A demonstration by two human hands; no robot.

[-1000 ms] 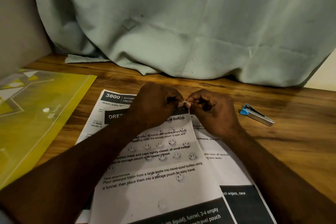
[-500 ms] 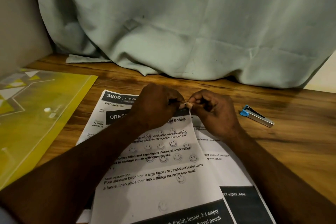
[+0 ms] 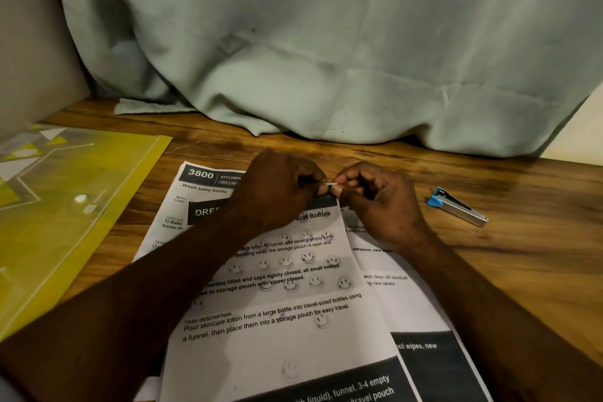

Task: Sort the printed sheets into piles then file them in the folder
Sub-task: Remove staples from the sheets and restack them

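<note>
Several printed sheets point(image 3: 287, 330) lie overlapped on the wooden table, the top one titled with travel bottles and smiley faces. My left hand point(image 3: 277, 189) and my right hand point(image 3: 378, 202) meet at the top edge of the top sheet. Both pinch that edge, where a small white bit point(image 3: 331, 184) shows between the fingertips. What that bit is I cannot tell. A yellow plastic folder point(image 3: 65, 215) lies flat at the left, apart from the sheets.
A small stapler with a blue end point(image 3: 456, 206) lies on the table point(image 3: 522, 238) right of my right hand. A pale green curtain point(image 3: 326, 59) hangs down onto the table's back edge. A wall stands at the far left.
Both hands stay at the top edge of the top sheet with only slight finger movement. The sheets, folder and stapler have not moved.
</note>
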